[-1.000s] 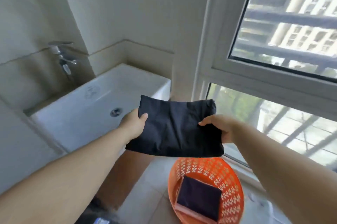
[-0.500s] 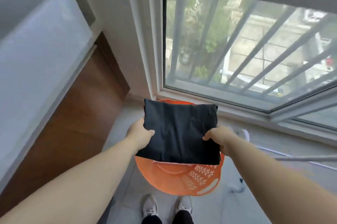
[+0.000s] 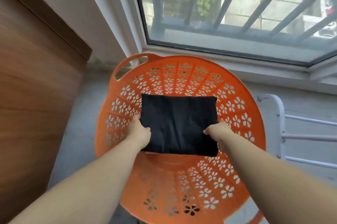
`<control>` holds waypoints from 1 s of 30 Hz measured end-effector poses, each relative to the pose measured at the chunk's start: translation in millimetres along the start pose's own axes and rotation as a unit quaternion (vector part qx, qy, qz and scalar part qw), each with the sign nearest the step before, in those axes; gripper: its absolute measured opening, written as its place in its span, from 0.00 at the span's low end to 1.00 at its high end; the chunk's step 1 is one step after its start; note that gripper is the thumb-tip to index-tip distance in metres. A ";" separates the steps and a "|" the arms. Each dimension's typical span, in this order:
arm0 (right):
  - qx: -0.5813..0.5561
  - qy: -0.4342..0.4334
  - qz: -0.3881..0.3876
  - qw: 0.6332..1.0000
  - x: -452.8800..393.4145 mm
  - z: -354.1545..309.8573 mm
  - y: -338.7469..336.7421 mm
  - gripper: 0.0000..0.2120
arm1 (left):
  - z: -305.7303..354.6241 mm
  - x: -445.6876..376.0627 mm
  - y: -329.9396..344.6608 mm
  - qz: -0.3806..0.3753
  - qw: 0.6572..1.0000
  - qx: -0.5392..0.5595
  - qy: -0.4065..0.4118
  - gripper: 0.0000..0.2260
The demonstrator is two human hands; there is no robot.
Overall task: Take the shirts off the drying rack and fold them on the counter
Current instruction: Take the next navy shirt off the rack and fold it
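The folded black shirt (image 3: 177, 125) has gone down since half a second ago. Back then the person was holding it up in the air above the orange basket (image 3: 242, 107). Now it is sitting low inside the basket, and the basket is filling much more of the picture because the head has come closer.

In the head view, both arms are reaching down into the basket. The left hand (image 3: 138, 130) is holding the left side of the shirt, with its fingers curled round the edge and the thumb lying on top of the cloth. The right hand (image 3: 218, 130) is holding the right side the same way, and its fingers (image 3: 207, 132) are pinching the cloth. The shirt is lying flat, like a neat dark square, near the bottom of the basket. A thin strip of something pink (image 3: 151, 153) is peeking out under its near edge.

The basket is standing on the grey floor (image 3: 80, 132) and has little flower holes all over its wall. A brown wooden cabinet (image 3: 32, 86) is standing on the left. A big window (image 3: 228, 4) with dark bars is right behind the basket. A white drying rack (image 3: 299, 132) is showing on the right, just beside the basket.
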State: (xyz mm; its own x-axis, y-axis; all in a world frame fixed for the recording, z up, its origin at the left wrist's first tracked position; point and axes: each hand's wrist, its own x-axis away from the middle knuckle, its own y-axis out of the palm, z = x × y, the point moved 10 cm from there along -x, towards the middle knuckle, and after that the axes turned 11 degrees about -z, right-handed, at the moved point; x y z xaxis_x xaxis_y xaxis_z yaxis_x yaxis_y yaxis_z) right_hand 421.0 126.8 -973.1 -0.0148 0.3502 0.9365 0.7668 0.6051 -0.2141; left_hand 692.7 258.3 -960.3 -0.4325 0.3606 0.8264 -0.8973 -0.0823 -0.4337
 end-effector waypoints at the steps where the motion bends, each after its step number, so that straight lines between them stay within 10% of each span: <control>1: 0.023 0.018 0.016 0.999 -2.9 2.5 -3.7 0.20 | -5.8 -5.1 -0.8 -0.002 0.999 -0.037 -0.029 0.25; 6: 0.095 0.032 0.044 0.994 32.2 -15.7 -19.0 0.21 | 2.0 28.8 -16.6 -0.067 0.981 -0.160 -0.086 0.20; 14: 0.142 -0.090 -0.067 0.984 214.4 -128.5 -28.8 0.01 | 133.4 204.2 -82.6 -0.089 0.984 -0.151 0.046 0.15; 24: 0.148 -0.268 -0.065 0.950 523.7 -225.9 -97.6 0.09 | 289.2 497.9 -191.8 -0.010 0.955 -0.172 0.240 0.06; 30: 0.118 -0.324 -0.051 0.937 657.2 -171.6 -136.9 0.08 | 313.6 622.4 -185.6 0.009 0.919 -0.144 0.368 0.04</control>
State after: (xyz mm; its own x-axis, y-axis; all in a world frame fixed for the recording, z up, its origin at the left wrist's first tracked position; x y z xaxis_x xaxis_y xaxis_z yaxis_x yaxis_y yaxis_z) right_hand 416.4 151.4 -280.6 -0.5257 0.5960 0.6069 0.5782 0.7737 -0.2589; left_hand 562.3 206.7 -252.8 -0.1742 0.9009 0.3974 -0.7846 0.1169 -0.6089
